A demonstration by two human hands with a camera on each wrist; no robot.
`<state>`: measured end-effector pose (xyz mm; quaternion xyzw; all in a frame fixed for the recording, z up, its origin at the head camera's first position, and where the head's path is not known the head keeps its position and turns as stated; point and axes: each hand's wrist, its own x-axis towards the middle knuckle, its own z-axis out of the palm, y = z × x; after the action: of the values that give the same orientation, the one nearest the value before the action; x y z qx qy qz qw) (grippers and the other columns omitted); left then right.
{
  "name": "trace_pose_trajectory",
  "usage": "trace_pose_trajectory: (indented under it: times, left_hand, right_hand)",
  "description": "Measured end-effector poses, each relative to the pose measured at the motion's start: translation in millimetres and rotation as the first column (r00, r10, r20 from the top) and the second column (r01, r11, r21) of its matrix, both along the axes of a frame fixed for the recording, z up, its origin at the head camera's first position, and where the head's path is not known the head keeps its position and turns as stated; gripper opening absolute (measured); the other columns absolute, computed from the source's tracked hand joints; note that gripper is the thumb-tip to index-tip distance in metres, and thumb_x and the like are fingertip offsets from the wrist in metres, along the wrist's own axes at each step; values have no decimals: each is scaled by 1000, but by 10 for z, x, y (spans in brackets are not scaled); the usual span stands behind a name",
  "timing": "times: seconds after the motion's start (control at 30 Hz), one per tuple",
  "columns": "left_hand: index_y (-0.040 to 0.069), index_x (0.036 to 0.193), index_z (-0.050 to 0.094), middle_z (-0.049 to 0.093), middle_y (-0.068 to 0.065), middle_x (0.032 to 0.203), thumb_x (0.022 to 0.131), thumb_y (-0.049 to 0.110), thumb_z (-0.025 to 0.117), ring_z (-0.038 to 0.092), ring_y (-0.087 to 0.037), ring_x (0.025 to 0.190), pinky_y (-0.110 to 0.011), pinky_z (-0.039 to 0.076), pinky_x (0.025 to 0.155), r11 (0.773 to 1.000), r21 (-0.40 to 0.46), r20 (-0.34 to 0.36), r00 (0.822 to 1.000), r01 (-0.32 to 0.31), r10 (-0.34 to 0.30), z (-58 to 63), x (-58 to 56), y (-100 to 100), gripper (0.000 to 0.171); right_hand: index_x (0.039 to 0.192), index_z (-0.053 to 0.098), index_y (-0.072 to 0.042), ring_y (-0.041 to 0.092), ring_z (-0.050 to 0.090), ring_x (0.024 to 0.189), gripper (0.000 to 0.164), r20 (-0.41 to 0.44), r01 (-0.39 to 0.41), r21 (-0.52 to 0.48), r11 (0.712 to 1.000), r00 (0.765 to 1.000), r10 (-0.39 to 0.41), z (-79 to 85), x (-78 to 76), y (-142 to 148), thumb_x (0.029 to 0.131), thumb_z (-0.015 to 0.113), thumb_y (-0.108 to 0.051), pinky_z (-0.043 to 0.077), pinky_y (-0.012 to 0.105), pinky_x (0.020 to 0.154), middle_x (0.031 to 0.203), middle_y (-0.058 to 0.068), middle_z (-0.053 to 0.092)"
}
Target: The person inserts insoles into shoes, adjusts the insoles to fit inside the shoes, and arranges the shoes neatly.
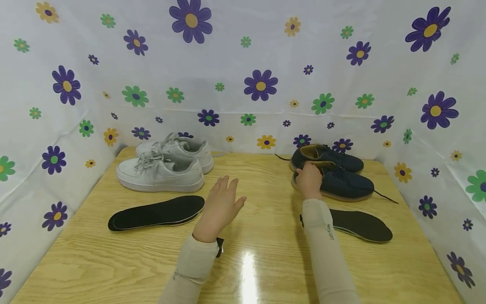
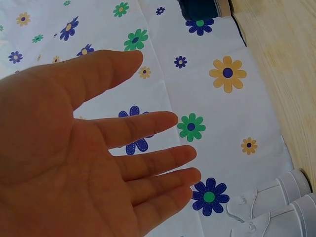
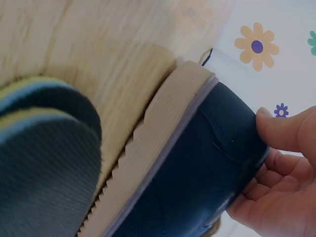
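My right hand [image 1: 309,180] grips the heel of the nearer navy lace-up shoe [image 1: 351,185]. In the right wrist view, the thumb [image 3: 280,129] lies against the back of that shoe [image 3: 197,158] and the other fingers curl at its collar. Its tan sole [image 3: 163,116] runs along the tabletop. The second navy shoe [image 1: 351,161] stands right behind it. Over the middle of the table, my left hand [image 1: 219,209] holds nothing, its fingers spread and nearly straight; the left wrist view shows its palm [image 2: 54,163].
Two white sneakers [image 1: 163,176] stand at the back left, with black insoles [image 1: 159,212] stacked in front. More dark insoles [image 1: 362,226] lie before the navy shoes, partly hidden by my right sleeve. A flower-print cloth [image 1: 228,55] borders the wooden table [image 1: 95,261] at back and sides.
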<state>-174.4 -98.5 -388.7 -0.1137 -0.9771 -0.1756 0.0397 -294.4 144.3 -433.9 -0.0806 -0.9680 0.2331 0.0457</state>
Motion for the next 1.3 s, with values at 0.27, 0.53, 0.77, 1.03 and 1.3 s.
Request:
trace_pose_trajectory:
  times: [0.27,0.53,0.77,1.03,1.3]
  left_hand:
    - [-4,138,45,37,-31,143,96,30,61,32,-45,136,-51,28,110,1000,5,6,1000,0,0,25,6,-2,56]
    - [-4,137,45,38,-31,142,95,30,61,33,-45,135,-52,29,109,1000,4,-4,1000,6,-6,3,18,-6,56]
    - [-4,138,45,38,-31,142,95,29,62,32,-45,135,-51,28,110,1000,3,4,1000,8,-8,8,10,-6,56]
    - [-3,138,44,37,-31,143,95,29,61,31,-45,136,-52,28,110,1000,3,15,1000,12,-12,23,4,-3,56]
    - [-4,141,41,35,-30,144,96,29,60,29,-45,137,-51,25,112,1000,3,34,999,8,-8,39,-8,3,59]
  right_hand:
    - [124,51,16,45,59,103,41,-23,2,13,1000,1000,-1,-23,5,-24,98,55,-17,49,52,88,112,32,60]
    - [120,54,16,44,61,99,39,-22,-12,-2,1000,1000,12,-21,47,-24,96,58,-15,50,52,85,108,32,61]
    - [115,58,14,43,62,96,33,-12,-23,-27,999,1000,22,-13,59,-28,95,59,-13,51,51,83,106,30,63]
    - [110,62,12,43,62,94,30,16,-43,-59,997,999,44,-3,65,-28,97,57,-14,52,51,80,102,28,64]
    - [108,63,11,42,63,93,27,40,-63,-77,995,997,66,9,79,-33,96,58,-13,52,49,78,104,28,65]
